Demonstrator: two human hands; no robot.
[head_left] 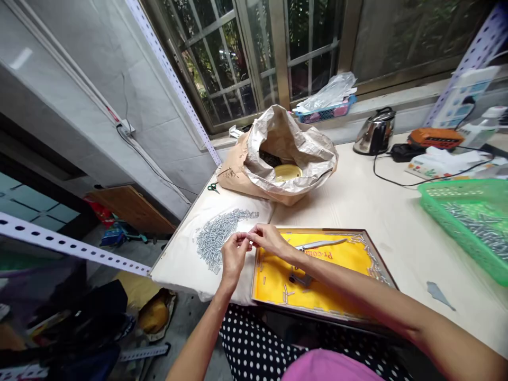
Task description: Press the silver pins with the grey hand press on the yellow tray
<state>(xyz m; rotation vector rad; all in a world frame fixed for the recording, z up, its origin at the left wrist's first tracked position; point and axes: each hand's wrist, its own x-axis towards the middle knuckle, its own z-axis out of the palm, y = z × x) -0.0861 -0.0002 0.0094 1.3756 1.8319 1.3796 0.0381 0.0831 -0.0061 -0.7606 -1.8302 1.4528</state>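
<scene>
My left hand [234, 255] and my right hand [270, 239] meet fingertip to fingertip just left of a yellow-lined tray [349, 259]. Both pinch small metal pieces held between them; the pieces are too small to name. Directly beyond the hands lies a heap of small silvery metal pins [220, 235] on a white cloth [178, 264]. Inside the tray lie a metal blade-like tool [319, 244], a dark small part [299, 279] and several loose pins along its edges.
A crumpled paper sack [286, 153] with a yellow disc inside stands behind the pins, green-handled scissors [213, 187] to its left. At right, a green basket [472, 222] holds more pins. Kettle [375, 132], cables and boxes sit by the window. Table edge drops off at left.
</scene>
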